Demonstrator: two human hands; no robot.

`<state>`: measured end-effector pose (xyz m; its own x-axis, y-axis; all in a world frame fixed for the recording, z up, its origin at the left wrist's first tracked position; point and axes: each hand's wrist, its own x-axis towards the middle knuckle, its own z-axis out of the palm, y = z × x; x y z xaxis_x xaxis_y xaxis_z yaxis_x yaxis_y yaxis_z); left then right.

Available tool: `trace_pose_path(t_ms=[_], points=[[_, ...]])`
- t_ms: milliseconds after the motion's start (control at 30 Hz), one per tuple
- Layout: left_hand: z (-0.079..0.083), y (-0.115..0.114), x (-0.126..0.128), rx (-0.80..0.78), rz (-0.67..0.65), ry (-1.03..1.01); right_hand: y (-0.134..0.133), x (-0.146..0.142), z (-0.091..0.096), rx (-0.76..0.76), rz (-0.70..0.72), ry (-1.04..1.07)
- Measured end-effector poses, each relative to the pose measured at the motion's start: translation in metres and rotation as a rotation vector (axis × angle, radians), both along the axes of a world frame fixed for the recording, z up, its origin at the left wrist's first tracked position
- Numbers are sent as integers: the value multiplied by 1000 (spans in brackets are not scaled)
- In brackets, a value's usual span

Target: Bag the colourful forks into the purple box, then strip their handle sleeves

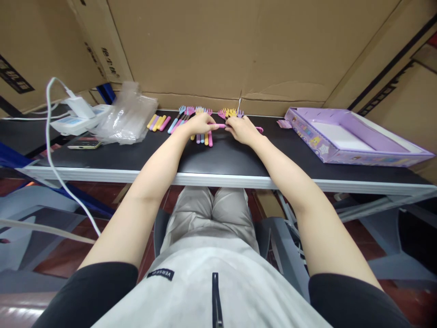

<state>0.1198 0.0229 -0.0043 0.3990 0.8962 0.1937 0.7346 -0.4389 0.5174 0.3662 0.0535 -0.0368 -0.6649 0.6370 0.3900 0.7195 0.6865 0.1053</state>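
Note:
Both hands hold a slim pink back scratcher [220,125] level above the black tabletop. My left hand [200,124] pinches its left end between thumb and fingers. My right hand [241,130] is closed around it further right, and a pink end shows past the knuckles. Behind my left hand lie several small back scratchers [182,117] with claw heads in blue, pink and yellow; some handles [205,139] show below that hand. More claw heads [232,112], yellow, pink and purple, lie behind my right hand. Loose coloured handles [159,122] sit in a row further left.
Clear plastic bags [126,118] lie on the left, near a white power strip [85,119] with a charger and cable, and a small flat device [84,143]. An open purple box [355,136] stands right, beside a small pink packet [284,124]. Cardboard [211,50] walls the back.

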Motion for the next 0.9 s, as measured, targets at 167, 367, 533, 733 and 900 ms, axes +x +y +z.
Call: trace_pose_path(t_ms=[167,367,533,733,900], points=[[-1,6,-2,10,-3,30,-1,-2,-1,6,-11,11],[-3,8,-3,9,-6,60,-4,-4,1,30,-14,33],[-4,10,-4,17,-38,21,-9,-4,4,9,-56,12],[-3,8,-3,8,-39,-20,-9,-2,4,-20,-14,26],[0,1,0,6,-3,-10,-8,-3,4,-10,9,45]])
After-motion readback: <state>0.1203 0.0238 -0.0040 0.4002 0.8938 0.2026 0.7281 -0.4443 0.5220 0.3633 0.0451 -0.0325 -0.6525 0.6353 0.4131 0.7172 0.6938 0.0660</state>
